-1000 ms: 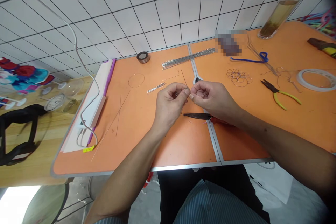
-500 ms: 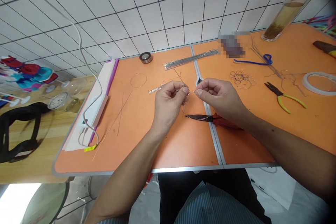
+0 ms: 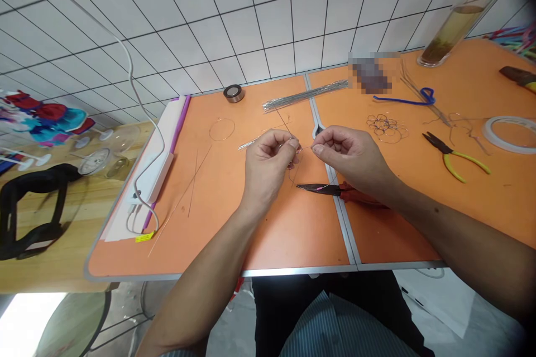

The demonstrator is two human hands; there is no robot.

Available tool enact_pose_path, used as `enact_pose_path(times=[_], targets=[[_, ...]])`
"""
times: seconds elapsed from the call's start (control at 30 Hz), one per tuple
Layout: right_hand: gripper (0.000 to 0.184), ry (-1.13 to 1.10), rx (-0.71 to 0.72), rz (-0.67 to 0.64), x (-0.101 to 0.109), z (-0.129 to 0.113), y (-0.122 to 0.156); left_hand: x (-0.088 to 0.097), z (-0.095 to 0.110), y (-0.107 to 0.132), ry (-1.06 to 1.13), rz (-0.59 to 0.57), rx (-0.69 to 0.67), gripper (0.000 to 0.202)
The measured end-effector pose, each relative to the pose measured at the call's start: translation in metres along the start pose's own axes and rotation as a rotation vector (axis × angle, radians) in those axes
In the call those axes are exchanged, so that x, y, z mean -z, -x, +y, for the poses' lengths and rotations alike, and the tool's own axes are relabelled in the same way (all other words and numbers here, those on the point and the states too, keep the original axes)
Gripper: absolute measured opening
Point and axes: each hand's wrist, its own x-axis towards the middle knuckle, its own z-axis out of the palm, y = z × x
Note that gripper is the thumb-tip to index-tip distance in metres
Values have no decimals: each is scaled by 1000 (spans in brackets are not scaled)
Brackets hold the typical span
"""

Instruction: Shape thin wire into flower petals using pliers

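Observation:
Thin wire [image 3: 307, 148] spans the short gap between my two hands above the orange table. My left hand [image 3: 272, 159] is closed, thumb against fingers, on a small bent wire piece that its fingers mostly hide. My right hand [image 3: 349, 150] pinches the wire's other end between thumb and forefinger. Fine wire loops hang below the left fingertips. Beneath the hands lie red-handled pliers [image 3: 318, 188], their dark jaws pointing left and the handles partly under my right wrist.
Yellow-handled pliers [image 3: 444, 148] and a flower-shaped wire piece [image 3: 383, 126] lie to the right. A bundle of straight wires [image 3: 301, 96], a tape roll [image 3: 233, 93] and a wire ring [image 3: 222, 129] lie farther back. A white power strip [image 3: 153, 178] sits left; a tall glass bottle [image 3: 450, 33] stands back right.
Both hands stay almost in place, still pinching the wire. The wire loops below the left fingers have shifted slightly.

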Motion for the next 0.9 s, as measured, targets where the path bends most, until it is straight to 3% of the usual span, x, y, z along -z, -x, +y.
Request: enact_pose_path(times=[0.17,0.3,0.4,0.53,0.63,0.8,0.9], targets=[[16,32,3,-62,4,-1,-1,1,-2,-2,5,-44,58,13],[26,-5,26,-105,8,-2,-5,-1,-2,-1,-5,-148,158,13],[24,-31,29,-69,9,-2,-6,-2,-2,1,-9,-250,226,15],[17,-86,41,-118,6,0,-5,-4,-4,3,0,-342,272,17],[16,-72,38,-110,5,-1,-5,-4,-6,2,19,-349,296,18],[18,-49,-16,47,11,-3,-10,-1,-10,-2,100,-291,323,24],[17,-1,-62,-17,17,-3,-11,2,-11,-4,115,-240,311,24]])
